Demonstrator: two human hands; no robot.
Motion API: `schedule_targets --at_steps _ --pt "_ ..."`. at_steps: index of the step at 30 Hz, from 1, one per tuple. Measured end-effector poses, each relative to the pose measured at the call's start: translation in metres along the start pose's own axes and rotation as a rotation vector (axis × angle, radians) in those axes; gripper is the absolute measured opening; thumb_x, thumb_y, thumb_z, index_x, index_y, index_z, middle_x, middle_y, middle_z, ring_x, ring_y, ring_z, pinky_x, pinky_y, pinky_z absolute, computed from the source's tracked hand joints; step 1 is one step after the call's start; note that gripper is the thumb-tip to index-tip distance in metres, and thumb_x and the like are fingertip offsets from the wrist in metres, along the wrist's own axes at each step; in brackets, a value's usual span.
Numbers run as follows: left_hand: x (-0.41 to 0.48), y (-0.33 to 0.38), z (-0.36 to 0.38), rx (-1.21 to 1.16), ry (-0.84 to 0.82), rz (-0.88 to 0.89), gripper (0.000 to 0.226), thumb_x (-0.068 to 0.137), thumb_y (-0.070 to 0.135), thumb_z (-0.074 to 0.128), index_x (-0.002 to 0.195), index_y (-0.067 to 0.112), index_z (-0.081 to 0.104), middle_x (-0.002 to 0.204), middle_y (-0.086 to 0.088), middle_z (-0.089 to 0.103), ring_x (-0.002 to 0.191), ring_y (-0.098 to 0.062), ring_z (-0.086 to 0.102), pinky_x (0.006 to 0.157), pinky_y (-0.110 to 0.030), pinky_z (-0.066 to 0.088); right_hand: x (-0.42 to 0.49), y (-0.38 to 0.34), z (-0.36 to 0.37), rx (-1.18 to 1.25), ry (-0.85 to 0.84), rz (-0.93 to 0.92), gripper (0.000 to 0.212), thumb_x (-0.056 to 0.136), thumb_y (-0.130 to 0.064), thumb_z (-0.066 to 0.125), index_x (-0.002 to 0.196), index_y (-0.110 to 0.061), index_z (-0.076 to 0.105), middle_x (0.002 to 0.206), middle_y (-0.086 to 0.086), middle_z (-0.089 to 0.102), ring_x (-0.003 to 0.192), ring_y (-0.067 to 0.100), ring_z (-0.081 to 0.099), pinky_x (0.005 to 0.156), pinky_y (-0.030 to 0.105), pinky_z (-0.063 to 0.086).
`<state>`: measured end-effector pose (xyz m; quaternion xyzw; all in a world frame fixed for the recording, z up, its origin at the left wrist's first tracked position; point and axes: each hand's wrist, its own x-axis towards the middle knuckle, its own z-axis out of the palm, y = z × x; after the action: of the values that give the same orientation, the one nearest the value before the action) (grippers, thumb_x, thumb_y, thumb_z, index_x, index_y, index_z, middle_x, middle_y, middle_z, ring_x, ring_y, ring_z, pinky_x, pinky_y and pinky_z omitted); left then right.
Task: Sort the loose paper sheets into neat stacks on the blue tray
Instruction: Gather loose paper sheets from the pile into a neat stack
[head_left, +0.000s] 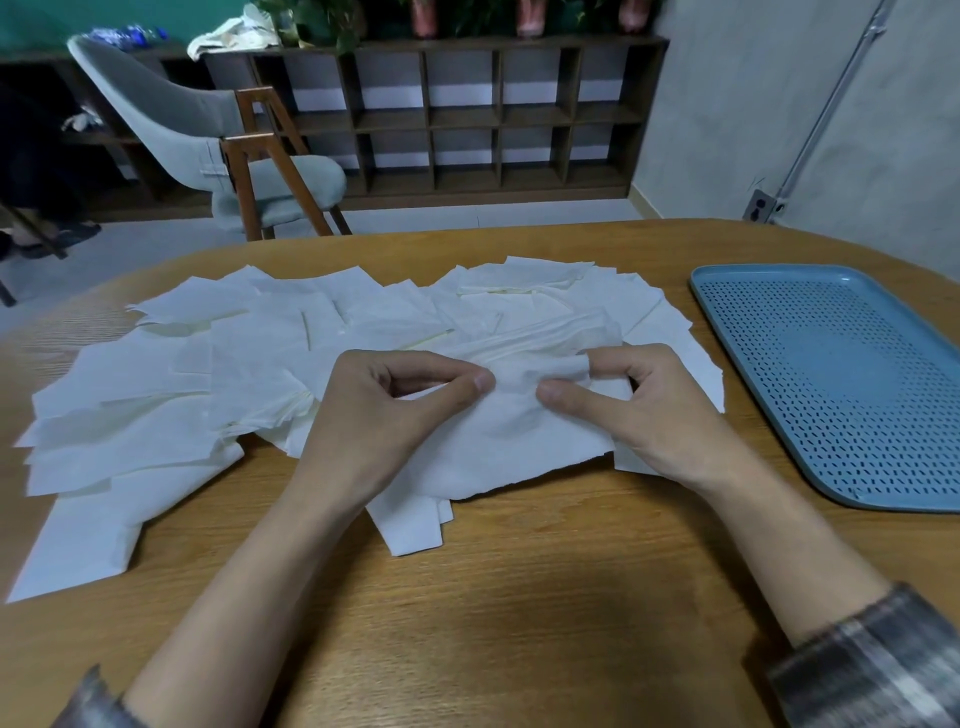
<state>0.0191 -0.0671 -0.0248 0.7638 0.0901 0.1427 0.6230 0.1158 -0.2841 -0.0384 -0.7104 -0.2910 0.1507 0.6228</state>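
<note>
Head view: I see the paper sheets spread in a wide, loose heap across the middle of the table, overlapping at all angles, from the left side almost to the tray. One thin, crumpled sheet lies on top at the near side of the heap, and both hands are on it. The left hand pinches its far edge between thumb and forefinger, the other fingers curled in behind. The right hand pinches the same edge just to the right, and a corner of the paper folds over its forefinger tip. The two thumbs sit close together, and I read them as not touching. The sheet's near edge rests on the wood and on a few sheets that stick out below it. The blue tray lies flat on the table to the right, near the heap but apart from it, its floor dotted with small slots. A checked sleeve covers the right forearm. Beyond the table stand a grey chair, far left, and a dark cubby shelf along the far wall.
</note>
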Motion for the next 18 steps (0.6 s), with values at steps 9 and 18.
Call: schedule_targets --at_steps 9,18 --pt "-0.0019 0.0033 0.0013 0.022 -0.019 -0.035 0.005 0.087 0.026 0.083 0.088 0.022 0.086 0.091 0.009 0.082 0.092 -0.006 0.077 0.081 -0.023 0.057 -0.0010 -0.0044 0.0023 0.008 0.049 0.000 0.020 0.091 -0.033 0.071 0.097 -0.018 0.084 0.102 -0.004 0.082 0.103 0.009 0.076 0.084 0.016 0.054" --pt "-0.0033 0.0041 0.0000 0.093 -0.032 0.051 0.014 0.080 0.024 0.088 0.094 0.021 0.086 0.090 0.011 0.081 0.092 -0.003 0.075 0.079 -0.015 0.056 0.0001 -0.0063 0.0039 0.024 0.109 -0.006 0.014 0.091 -0.032 0.072 0.088 -0.026 0.084 0.097 -0.008 0.081 0.095 0.003 0.075 0.077 0.014 0.053"
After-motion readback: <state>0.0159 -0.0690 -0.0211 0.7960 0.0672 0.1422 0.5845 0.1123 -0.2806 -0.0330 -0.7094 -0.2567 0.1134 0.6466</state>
